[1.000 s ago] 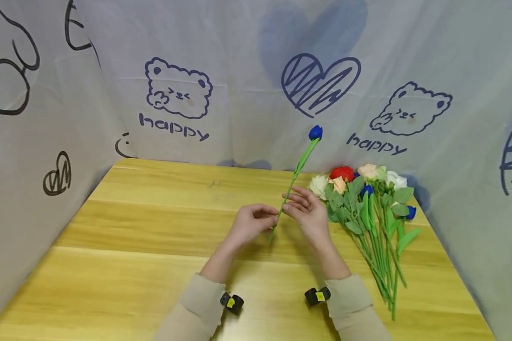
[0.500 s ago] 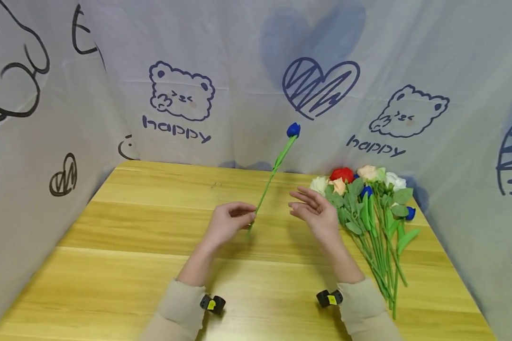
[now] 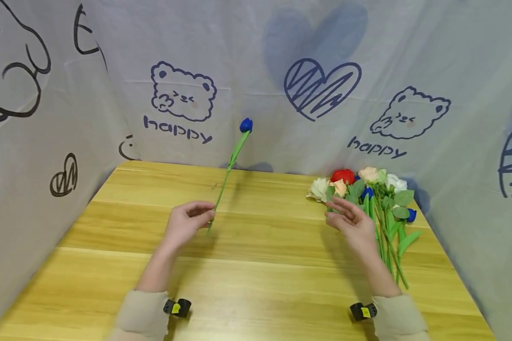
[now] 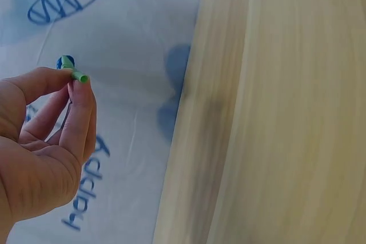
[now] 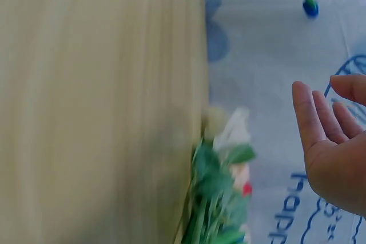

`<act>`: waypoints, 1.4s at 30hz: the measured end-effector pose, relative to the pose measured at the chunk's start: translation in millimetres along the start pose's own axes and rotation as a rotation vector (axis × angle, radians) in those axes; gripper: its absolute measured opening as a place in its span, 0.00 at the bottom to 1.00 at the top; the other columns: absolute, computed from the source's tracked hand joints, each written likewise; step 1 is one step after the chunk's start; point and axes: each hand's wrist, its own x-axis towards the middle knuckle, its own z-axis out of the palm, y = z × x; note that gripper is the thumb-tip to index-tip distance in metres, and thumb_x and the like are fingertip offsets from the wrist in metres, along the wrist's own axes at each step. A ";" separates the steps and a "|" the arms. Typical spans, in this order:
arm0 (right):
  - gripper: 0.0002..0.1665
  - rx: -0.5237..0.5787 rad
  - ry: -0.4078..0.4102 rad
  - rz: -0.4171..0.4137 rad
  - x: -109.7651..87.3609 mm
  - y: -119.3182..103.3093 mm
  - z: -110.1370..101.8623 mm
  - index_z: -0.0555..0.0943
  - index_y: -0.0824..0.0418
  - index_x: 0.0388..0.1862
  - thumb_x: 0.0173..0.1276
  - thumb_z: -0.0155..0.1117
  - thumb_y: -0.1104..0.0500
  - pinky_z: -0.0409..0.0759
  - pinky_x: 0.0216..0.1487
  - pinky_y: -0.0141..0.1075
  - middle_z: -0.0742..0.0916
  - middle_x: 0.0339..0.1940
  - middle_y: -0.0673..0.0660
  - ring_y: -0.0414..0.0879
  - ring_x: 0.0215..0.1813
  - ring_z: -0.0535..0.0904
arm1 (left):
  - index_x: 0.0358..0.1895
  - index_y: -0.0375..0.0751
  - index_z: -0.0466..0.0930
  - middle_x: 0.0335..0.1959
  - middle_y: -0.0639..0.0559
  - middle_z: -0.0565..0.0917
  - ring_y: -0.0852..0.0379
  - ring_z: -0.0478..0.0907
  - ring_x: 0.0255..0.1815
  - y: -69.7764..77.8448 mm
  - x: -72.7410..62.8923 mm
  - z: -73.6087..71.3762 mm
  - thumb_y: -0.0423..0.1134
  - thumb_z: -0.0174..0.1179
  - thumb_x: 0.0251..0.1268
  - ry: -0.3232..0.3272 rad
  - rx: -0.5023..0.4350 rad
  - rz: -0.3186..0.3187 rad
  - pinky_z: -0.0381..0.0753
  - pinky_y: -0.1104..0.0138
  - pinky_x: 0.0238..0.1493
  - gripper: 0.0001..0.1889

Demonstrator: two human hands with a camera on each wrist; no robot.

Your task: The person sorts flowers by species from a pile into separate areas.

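Observation:
My left hand [image 3: 188,222] pinches the lower stem of a blue artificial tulip [image 3: 229,166] between thumb and fingers. The flower leans up and to the right, its blue head [image 3: 246,125] above the back edge of the table. In the left wrist view the cut end of the green stem [image 4: 81,77] points toward the camera from the fingertips. My right hand [image 3: 353,226] holds nothing; its fingers are relaxed and apart, overlapping the left side of the flower pile in the head view. The right wrist view shows thumb and fingers [image 5: 309,115] spread with a gap between them.
On the right of the wooden table [image 3: 111,274] lie several artificial flowers: a red rose [image 3: 342,176], a cream rose [image 3: 318,189], peach and white roses, and blue tulips [image 3: 411,215]. A pale cloth [image 3: 256,57] with drawings hangs behind the table and along both sides.
The right hand has let go of the tulip stem and moved right toward the flower pile. The left hand has carried the tulip to the left.

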 end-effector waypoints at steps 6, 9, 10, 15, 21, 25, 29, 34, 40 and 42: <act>0.27 -0.125 0.031 0.000 -10.0 11.0 -40.2 0.76 0.64 0.72 0.76 0.67 0.62 0.87 0.51 0.33 0.89 0.57 0.47 0.38 0.51 0.87 | 0.63 0.32 0.81 0.56 0.37 0.84 0.61 0.84 0.47 -3.2 -5.3 -40.5 0.40 0.63 0.77 0.038 0.059 -0.009 0.87 0.65 0.52 0.19; 0.27 -0.202 0.057 0.029 -14.9 15.0 -60.6 0.77 0.61 0.70 0.76 0.68 0.59 0.86 0.50 0.30 0.88 0.54 0.40 0.35 0.50 0.85 | 0.64 0.31 0.81 0.56 0.37 0.84 0.65 0.84 0.45 -5.5 -8.6 -61.3 0.41 0.63 0.77 0.071 0.102 -0.018 0.87 0.66 0.51 0.20; 0.27 -0.229 0.069 0.040 -16.2 15.7 -67.3 0.77 0.61 0.70 0.76 0.69 0.58 0.86 0.50 0.29 0.88 0.54 0.38 0.34 0.50 0.85 | 0.64 0.31 0.81 0.55 0.37 0.84 0.65 0.84 0.44 -6.7 -9.5 -68.3 0.41 0.63 0.77 0.082 0.117 -0.023 0.87 0.66 0.50 0.21; 0.29 -0.443 0.116 0.096 -20.5 16.5 -100.3 0.77 0.62 0.71 0.77 0.66 0.51 0.81 0.46 0.21 0.83 0.52 0.31 0.25 0.48 0.80 | 0.65 0.31 0.79 0.54 0.40 0.85 0.67 0.84 0.43 -13.8 -14.6 -100.8 0.44 0.62 0.78 0.120 0.205 -0.034 0.88 0.68 0.48 0.23; 0.31 -0.640 0.114 0.137 -17.8 23.9 -137.7 0.76 0.65 0.71 0.79 0.63 0.47 0.79 0.39 0.23 0.84 0.59 0.50 0.18 0.44 0.74 | 0.66 0.30 0.79 0.50 0.51 0.88 0.71 0.84 0.40 -28.3 -16.0 -136.1 0.45 0.61 0.78 0.140 0.295 -0.044 0.88 0.69 0.45 0.24; 0.31 -0.727 0.078 0.148 -10.5 28.9 -157.7 0.74 0.65 0.73 0.81 0.59 0.46 0.80 0.37 0.28 0.81 0.66 0.67 0.20 0.44 0.72 | 0.66 0.28 0.78 0.42 0.67 0.86 0.72 0.84 0.39 -41.1 -15.6 -157.0 0.45 0.62 0.77 0.137 0.303 -0.058 0.88 0.70 0.43 0.25; 0.30 -0.781 0.025 0.152 -0.7 33.0 -170.6 0.74 0.66 0.73 0.82 0.56 0.48 0.81 0.37 0.30 0.79 0.68 0.71 0.33 0.50 0.76 | 0.67 0.25 0.76 0.40 0.73 0.83 0.71 0.84 0.40 -52.1 -18.0 -177.2 0.45 0.61 0.78 0.113 0.300 -0.091 0.88 0.70 0.42 0.27; 0.27 -0.834 -0.015 0.152 7.4 37.4 -177.7 0.77 0.68 0.69 0.82 0.57 0.52 0.83 0.38 0.31 0.82 0.63 0.73 0.39 0.47 0.81 | 0.66 0.24 0.76 0.39 0.73 0.83 0.71 0.83 0.39 -64.1 -19.6 -198.3 0.45 0.61 0.78 0.104 0.312 -0.148 0.87 0.70 0.42 0.27; 0.24 -0.871 -0.041 0.139 14.3 41.2 -172.0 0.80 0.70 0.65 0.80 0.61 0.54 0.82 0.36 0.37 0.89 0.49 0.69 0.44 0.38 0.85 | 0.62 0.19 0.77 0.41 0.62 0.87 0.73 0.82 0.35 -79.3 -20.2 -218.1 0.41 0.62 0.76 0.112 0.362 -0.173 0.87 0.72 0.38 0.25; 0.24 -0.862 -0.047 0.147 17.0 42.9 -169.6 0.80 0.70 0.65 0.78 0.63 0.55 0.82 0.35 0.38 0.90 0.45 0.67 0.46 0.36 0.86 | 0.61 0.18 0.78 0.41 0.60 0.88 0.73 0.83 0.34 -84.6 -19.7 -223.7 0.40 0.63 0.75 0.113 0.383 -0.171 0.87 0.72 0.37 0.25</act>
